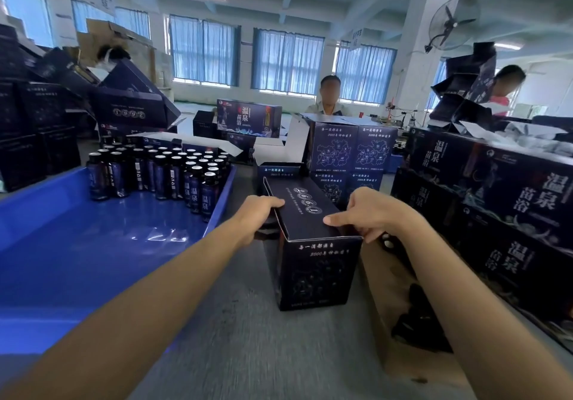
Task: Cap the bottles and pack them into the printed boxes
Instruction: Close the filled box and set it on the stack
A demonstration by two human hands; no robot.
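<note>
We hold the box [313, 263] at its lid with both hands on the table [248, 344].
Our left hand [257, 213] grips the box's left top edge, fingers curled over the lid. Our right hand [369, 210] lies on the lid's right side, with its index finger stretched flat across it and the other fingers bent down over the right edge. The box stands upright, lid down. Left of the box lies a blue tray [77, 244]. The bottles [161, 170] stand clustered at its far end; we cannot tell whether they are capped. Right of the box rises a stack [496, 198] of printed boxes.
</note>
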